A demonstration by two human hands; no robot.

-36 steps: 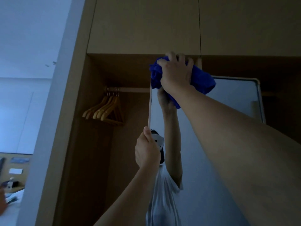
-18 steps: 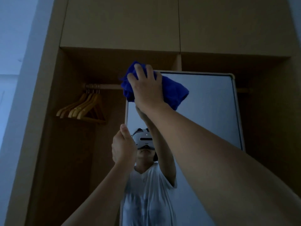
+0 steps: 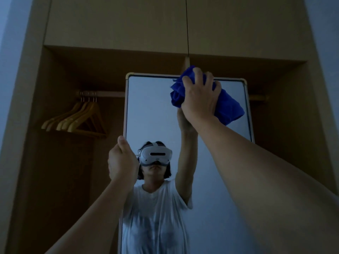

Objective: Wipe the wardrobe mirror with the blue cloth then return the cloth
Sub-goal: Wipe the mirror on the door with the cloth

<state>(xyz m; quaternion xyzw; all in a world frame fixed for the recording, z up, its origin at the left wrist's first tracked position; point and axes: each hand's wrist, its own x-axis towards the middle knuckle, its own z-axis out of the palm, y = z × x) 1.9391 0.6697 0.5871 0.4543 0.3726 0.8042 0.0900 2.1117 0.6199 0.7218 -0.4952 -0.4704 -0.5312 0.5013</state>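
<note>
- The wardrobe point(image 3: 238, 30) is big and brown, and its middle part is open, so the mirror can stand out in front where a hand can reach it.
- The mirror point(image 3: 156, 110) is tall with a pale frame. It faces the person, so the glass shows them reaching up.
- The blue cloth point(image 3: 227, 105) is bunched into a soft ball near the top of the mirror, toward the right side. It is pushed against the glass — that is how it rubs the glass clean.
- The right hand point(image 3: 199, 99) is up high on the cloth. Its fingers curl over the bundle and hold it tight, so the cloth does not fall.
- The left hand point(image 3: 122, 162) is lower, at the left edge of the mirror. Its fingers are curled round the frame with the thumb up — probably to keep the mirror from swinging while the other hand pushes.
- The wooden hangers point(image 3: 77, 120) hang on a rail at the left, out of the way.
</note>
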